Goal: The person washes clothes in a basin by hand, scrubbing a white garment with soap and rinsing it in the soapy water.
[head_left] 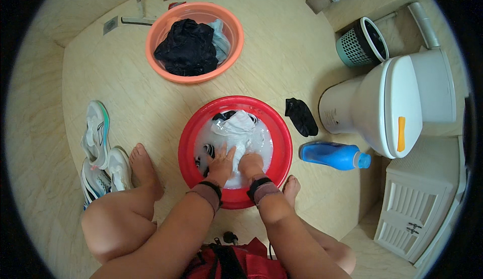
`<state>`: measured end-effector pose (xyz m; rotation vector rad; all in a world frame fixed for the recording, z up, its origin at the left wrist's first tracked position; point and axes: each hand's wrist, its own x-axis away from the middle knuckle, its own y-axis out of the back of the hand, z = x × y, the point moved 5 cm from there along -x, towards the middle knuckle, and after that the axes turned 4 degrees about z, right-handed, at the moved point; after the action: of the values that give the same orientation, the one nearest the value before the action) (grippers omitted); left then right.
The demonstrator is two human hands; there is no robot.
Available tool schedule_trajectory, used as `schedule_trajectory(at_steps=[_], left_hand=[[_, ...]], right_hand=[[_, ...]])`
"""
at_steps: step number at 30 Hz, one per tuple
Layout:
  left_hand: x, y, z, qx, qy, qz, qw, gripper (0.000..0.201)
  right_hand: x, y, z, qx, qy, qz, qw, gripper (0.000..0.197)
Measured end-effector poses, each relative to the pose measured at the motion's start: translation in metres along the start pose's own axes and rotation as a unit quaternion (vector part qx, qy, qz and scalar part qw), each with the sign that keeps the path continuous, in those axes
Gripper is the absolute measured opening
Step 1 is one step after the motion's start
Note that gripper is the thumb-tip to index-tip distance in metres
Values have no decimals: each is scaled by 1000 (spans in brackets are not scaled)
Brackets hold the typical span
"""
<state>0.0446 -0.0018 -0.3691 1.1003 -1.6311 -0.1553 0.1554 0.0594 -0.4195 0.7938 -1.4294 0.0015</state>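
Note:
A red basin (185,150) on the floor in front of me holds cloudy, sudsy water. A wet white cloth (238,126) bunches above the surface and trails down between my hands. My left hand (221,165) lies at the water's surface, fingers spread, beside the white cloth. Bent into a fist-like shape, my right hand (251,165) presses on the white cloth's right side, its fingertips hidden in the suds. Black-and-white striped fabric (209,150) shows at the basin's left, with more dark fabric at the far side.
Beyond stands an orange basin (152,42) with dark clothes (187,47) and a light blue cloth (219,40). A black sock-like cloth (301,117) and a blue bottle (329,155) lie right, near the toilet (372,103). White shoes (100,143) are left; a bin (354,46) stands far right.

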Motion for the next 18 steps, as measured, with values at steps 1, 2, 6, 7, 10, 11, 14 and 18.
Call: schedule_trajectory(at_steps=[1, 2, 6, 7, 10, 11, 14, 18], left_hand=[[-1, 2, -1, -1, 6, 21, 1000, 105], [1, 11, -6, -4, 9, 42, 999, 104], [3, 20, -6, 52, -14, 61, 997, 116], [8, 30, -11, 24, -13, -3, 1000, 116], [28, 52, -24, -38, -24, -151, 988, 119], [24, 53, -26, -51, -54, -169, 983, 121], [12, 57, -33, -60, -119, -181, 974, 124], [-6, 58, -27, -98, -137, -129, 977, 125]], right_hand=[[-1, 4, -2, -7, 3, 10, 1000, 77], [1, 10, -6, -16, 3, 18, 1000, 76], [17, 26, -35, -177, 0, -60, 982, 78], [20, 28, -45, -233, 7, -83, 969, 79], [83, 87, -45, -220, -109, -134, 960, 86], [91, 93, -44, -241, -112, -121, 956, 82], [89, 85, -29, -142, -78, -172, 972, 80], [51, 43, -15, -20, -100, -157, 982, 67]])
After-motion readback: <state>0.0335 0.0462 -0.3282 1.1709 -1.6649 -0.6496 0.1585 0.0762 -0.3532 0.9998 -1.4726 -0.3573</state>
